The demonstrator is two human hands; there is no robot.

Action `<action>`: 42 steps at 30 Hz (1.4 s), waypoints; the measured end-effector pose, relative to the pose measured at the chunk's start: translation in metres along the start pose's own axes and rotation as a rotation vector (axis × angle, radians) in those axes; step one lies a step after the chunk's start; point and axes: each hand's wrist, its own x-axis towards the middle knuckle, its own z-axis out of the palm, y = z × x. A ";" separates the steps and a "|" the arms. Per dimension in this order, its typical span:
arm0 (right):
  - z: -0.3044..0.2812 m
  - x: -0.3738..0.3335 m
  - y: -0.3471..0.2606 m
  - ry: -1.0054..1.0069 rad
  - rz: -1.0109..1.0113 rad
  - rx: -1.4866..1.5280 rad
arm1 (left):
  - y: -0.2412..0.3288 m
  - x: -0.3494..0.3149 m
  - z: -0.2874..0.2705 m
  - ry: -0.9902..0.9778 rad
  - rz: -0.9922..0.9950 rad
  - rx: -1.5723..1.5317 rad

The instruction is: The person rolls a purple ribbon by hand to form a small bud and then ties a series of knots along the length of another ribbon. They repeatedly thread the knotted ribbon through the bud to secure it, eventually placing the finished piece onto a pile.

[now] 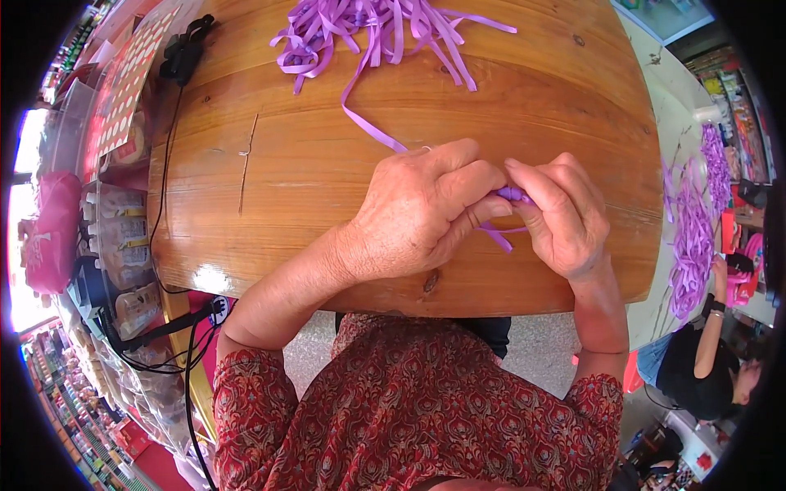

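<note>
Between my two hands, above the wooden table (pixel 311 188), is a purple ribbon (pixel 512 194), wound or knotted into a small tight roll. My left hand (pixel 426 200) pinches the roll's left end with thumb and forefinger. At the right end, my right hand (pixel 565 213) closes on it with thumb and fingers. One ribbon tail runs up and left from behind my left hand toward the far pile; a loose end hangs below the fingers. The pile of purple ribbons (pixel 377 29) lies at the table's far edge. Part of the roll is hidden by my fingertips.
A thin twisted wire (pixel 246 155) lies on the table's left. Beyond the left edge are a black cable (pixel 168 155) and clear plastic bins (pixel 123 229). More purple ribbons (pixel 694 237) hang over a pale surface at right, near another person (pixel 696 360) in black.
</note>
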 end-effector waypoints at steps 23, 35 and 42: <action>-0.022 0.005 -0.021 -0.302 0.528 0.903 | -0.001 -0.008 0.008 0.040 0.260 -0.128; -0.025 0.010 -0.020 -0.478 0.872 1.098 | -0.014 -0.012 0.017 0.049 0.286 -0.020; -0.013 0.004 0.004 -0.451 0.976 1.555 | -0.010 -0.003 0.010 0.032 0.038 -0.316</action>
